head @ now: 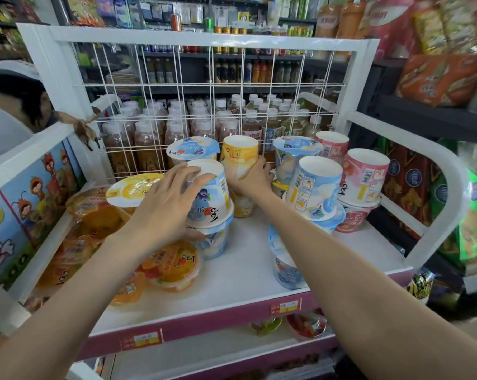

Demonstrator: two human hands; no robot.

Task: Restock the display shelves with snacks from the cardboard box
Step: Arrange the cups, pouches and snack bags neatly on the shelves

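Both hands gripping cups (208,193), white shelf (245,270)

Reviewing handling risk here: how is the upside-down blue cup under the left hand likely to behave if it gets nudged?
The blue cup stands inverted on another cup, so it probably tips or slides off easily. Its paper-like wall looks rigid enough for the left hand to grip. Being round, it would likely roll across the white shelf if it fell.

left hand (166,204): fingers curled, gripping | right hand (252,178): fingers wrapped, gripping | forearms extended
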